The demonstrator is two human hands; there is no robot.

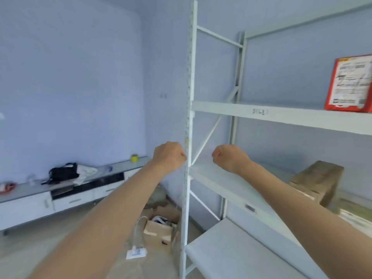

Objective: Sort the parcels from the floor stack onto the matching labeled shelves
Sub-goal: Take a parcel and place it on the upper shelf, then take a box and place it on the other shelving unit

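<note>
Both arms stretch forward at chest height. My left hand point(169, 156) is a fist just left of the white shelf unit's front post point(190, 117) and holds nothing. My right hand point(229, 157) is also a fist, empty, in front of the middle shelf point(217, 178). A red-and-white parcel point(350, 83) stands upright on the upper shelf point(281, 115), which bears a small handwritten label point(260, 112). A brown cardboard parcel point(320, 182) lies on the middle shelf at the right. Below is a bare lower shelf point(241, 252).
An open cardboard box point(161, 228) with loose items sits on the floor beside the shelf post, with a white power strip point(135, 253) near it. A low white cabinet point(66, 196) along the left wall carries a black bag point(64, 172) and a yellow tape roll point(134, 158).
</note>
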